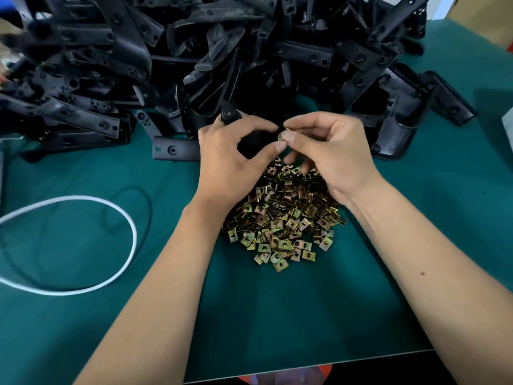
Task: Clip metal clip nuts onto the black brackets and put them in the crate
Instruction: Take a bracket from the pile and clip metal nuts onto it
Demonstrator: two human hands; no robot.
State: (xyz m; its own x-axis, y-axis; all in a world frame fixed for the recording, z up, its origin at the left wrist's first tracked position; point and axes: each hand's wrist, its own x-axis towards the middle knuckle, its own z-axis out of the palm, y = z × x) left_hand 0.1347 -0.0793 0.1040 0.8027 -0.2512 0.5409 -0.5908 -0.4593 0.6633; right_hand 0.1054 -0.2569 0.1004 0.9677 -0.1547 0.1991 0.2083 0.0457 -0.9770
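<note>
My left hand [233, 159] grips a black bracket [231, 115] whose round end sticks up past my fingers; most of it is hidden in my palm. My right hand [327, 151] pinches a small metal clip nut [282, 134] between thumb and fingers, right at the bracket's edge. Under both hands lies a heap of brass-coloured clip nuts [283, 218] on the green mat. A big pile of black brackets [194, 56] fills the back of the table. No crate is in view.
A white cable [122, 212] loops over the green mat [305, 315] at the left, with a thin dark cord beside it. The table's front edge [361, 357] runs close to me. A cardboard box [483, 18] stands at the far right corner.
</note>
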